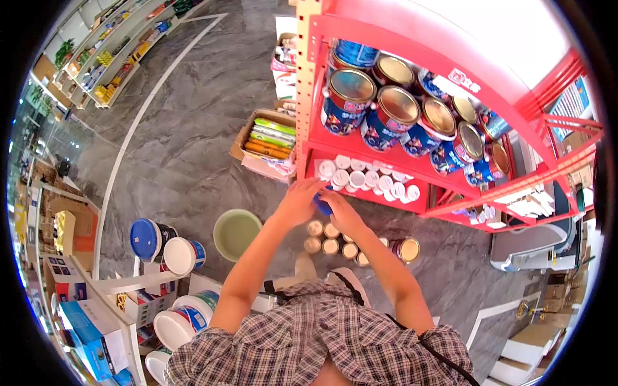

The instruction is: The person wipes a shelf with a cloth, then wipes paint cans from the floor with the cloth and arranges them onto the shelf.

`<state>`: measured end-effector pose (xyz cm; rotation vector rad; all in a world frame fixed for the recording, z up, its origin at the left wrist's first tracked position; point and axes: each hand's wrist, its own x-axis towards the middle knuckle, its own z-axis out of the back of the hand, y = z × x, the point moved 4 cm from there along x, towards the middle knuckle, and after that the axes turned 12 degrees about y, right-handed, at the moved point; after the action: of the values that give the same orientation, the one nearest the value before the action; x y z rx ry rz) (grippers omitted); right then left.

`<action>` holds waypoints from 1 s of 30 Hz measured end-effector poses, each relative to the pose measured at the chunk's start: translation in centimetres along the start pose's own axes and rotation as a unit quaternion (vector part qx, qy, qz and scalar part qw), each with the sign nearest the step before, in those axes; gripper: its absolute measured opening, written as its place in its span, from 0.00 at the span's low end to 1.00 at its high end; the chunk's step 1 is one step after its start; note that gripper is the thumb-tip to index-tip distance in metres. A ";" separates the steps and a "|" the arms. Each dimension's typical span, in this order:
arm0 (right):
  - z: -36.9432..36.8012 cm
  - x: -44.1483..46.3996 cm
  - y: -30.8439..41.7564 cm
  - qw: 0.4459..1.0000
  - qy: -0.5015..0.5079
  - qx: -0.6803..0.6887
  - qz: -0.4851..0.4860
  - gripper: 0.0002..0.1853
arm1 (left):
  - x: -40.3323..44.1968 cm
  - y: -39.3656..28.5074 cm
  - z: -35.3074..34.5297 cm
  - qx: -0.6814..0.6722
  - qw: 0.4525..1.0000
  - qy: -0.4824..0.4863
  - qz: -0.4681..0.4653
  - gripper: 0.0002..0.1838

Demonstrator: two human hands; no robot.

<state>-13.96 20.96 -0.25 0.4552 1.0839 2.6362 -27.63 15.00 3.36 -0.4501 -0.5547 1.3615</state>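
My left hand [300, 202] and my right hand [344, 216] are close together in front of the red shelf rack. Between them is a small dark-blue thing [322, 205], possibly a cloth; the fingers hide most of it. Both hands are closed around it. Just beyond my fingers, rows of small white-topped cans [356, 179] stand on the lower shelf. Below my hands, several small cans with pale gold lids [331, 246] stand on the floor near my feet.
Large blue paint cans [397, 106] fill the upper shelf [335, 143]. A cardboard box [239, 138] of colourful packs stands left of the rack. A green basin [237, 235] and paint buckets [179, 256] are on my left. A grey machine [531, 246] stands at the right.
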 end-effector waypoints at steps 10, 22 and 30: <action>2.8 -7.9 1.3 0.993 -0.049 -0.099 0.040 0.20 | 0.5 -2.5 -8.9 -0.250 0.959 0.111 0.078 0.23; 3.4 -14.6 0.4 0.988 -0.125 0.012 -0.085 0.17 | -0.9 -8.3 -15.7 -0.392 0.896 0.128 0.166 0.17; 1.2 -17.2 0.2 0.959 -0.197 -0.098 -0.179 0.07 | -4.8 -8.4 -19.6 -0.680 0.687 0.179 0.184 0.23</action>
<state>2.25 15.61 -2.59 0.6393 0.6939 2.1816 -9.62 9.20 -7.63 -2.0974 -1.1355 0.9301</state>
